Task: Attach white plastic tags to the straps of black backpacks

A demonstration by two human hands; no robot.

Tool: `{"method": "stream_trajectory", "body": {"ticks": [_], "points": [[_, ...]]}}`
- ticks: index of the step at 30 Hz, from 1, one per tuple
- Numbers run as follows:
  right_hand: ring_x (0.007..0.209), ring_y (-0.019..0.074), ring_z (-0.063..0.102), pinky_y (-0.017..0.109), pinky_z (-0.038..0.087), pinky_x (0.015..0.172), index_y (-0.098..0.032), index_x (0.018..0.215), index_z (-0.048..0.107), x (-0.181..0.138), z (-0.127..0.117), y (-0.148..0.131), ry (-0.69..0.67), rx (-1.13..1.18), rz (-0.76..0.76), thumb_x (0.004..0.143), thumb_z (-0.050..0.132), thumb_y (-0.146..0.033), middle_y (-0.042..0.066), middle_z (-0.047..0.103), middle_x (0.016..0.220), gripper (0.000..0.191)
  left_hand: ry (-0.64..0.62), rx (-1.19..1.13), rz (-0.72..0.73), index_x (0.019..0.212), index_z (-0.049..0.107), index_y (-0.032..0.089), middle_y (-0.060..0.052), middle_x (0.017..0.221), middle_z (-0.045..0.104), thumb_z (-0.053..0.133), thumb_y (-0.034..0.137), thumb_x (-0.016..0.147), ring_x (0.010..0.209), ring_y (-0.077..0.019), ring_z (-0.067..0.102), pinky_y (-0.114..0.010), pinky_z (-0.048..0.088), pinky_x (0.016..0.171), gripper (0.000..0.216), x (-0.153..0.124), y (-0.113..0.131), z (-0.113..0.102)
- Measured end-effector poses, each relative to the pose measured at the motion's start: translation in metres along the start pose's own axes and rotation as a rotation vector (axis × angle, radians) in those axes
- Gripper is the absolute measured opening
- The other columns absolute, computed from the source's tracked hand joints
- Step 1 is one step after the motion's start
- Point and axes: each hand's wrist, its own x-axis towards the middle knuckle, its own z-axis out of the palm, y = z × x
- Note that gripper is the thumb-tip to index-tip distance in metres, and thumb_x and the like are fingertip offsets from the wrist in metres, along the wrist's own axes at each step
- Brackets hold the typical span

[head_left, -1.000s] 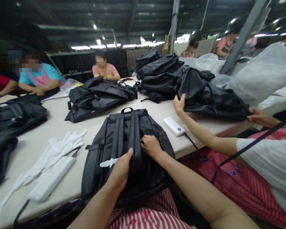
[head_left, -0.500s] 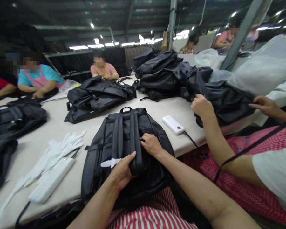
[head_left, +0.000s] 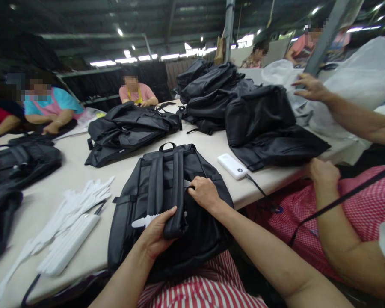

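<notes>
A black backpack (head_left: 134, 179) lies in front of me at the table's near edge, its shoulder straps facing up and its top loop pointing away. My left hand (head_left: 155, 239) is closed around the lower part of the right-hand shoulder strap (head_left: 179, 188), thumb on top. A white ridged strip (head_left: 143, 221) sticks out to the left beside that hand. At the other side of the same strap, my right hand (head_left: 205, 192) is closed in a pinch. A bit of white shows at its fingertips, too small to make out fully.
White strips (head_left: 80, 201) lie beside a white power bank (head_left: 69, 244) on the left. Another white power bank (head_left: 232, 166) with a cable sits to the right. More black bags (head_left: 131, 128) cover the table. A co-worker's hands (head_left: 312, 87) are near a bag and plastic at right.
My left hand has drawn the strap slightly left, and white now shows at my right fingertips. At right, the co-worker's bag has shifted and one of their hands has risen towards the plastic.
</notes>
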Motion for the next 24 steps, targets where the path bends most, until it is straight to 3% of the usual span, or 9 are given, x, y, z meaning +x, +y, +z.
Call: {"method": "stream_trajectory", "body": {"ticks": [6, 11, 19, 24], "points": [[0.092, 0.0164, 0.055, 0.028, 0.036, 0.077, -0.020, 0.090, 0.066, -0.004, -0.009, 0.005, -0.058, 0.053, -0.100, 0.083, 0.048, -0.026, 0.004, 0.063, 0.094, 0.020, -0.036, -0.019, -0.019, 0.095, 0.061, 0.010, -0.009, 0.071, 0.068, 0.052, 0.022, 0.084, 0.061, -0.0173, 0.064, -0.032, 0.054, 0.054, 0.020, -0.001, 0.004, -0.009], [0.091, 0.0149, 0.055, 0.027, 0.035, 0.077, -0.021, 0.088, 0.067, -0.006, -0.012, 0.006, -0.070, 0.099, -0.152, 0.083, 0.050, -0.024, 0.002, 0.063, 0.095, 0.018, -0.123, 0.020, -0.044, 0.108, 0.059, 0.014, -0.007, 0.068, 0.067, 0.052, 0.026, 0.084, 0.057, -0.0161, 0.063, -0.028, 0.052, 0.048, 0.028, -0.001, 0.006, -0.009], [0.091, 0.0160, 0.054, 0.029, 0.034, 0.079, -0.021, 0.088, 0.067, -0.005, -0.004, 0.003, -0.079, 0.060, -0.217, 0.083, 0.053, -0.030, 0.003, 0.063, 0.093, 0.017, -0.095, 0.048, -0.038, 0.088, 0.064, 0.007, -0.010, 0.074, 0.070, 0.057, 0.019, 0.080, 0.057, -0.0166, 0.064, -0.028, 0.053, 0.052, 0.016, 0.006, 0.003, -0.005], [0.089, 0.0159, 0.054, 0.029, 0.034, 0.079, -0.020, 0.087, 0.067, -0.007, -0.004, 0.002, -0.032, 0.073, -0.211, 0.082, 0.054, -0.028, 0.002, 0.063, 0.091, 0.016, -0.151, 0.039, -0.043, 0.095, 0.064, 0.007, -0.013, 0.079, 0.071, 0.054, 0.022, 0.082, 0.066, -0.0210, 0.067, -0.034, 0.055, 0.060, 0.022, 0.006, 0.001, -0.008]]}}
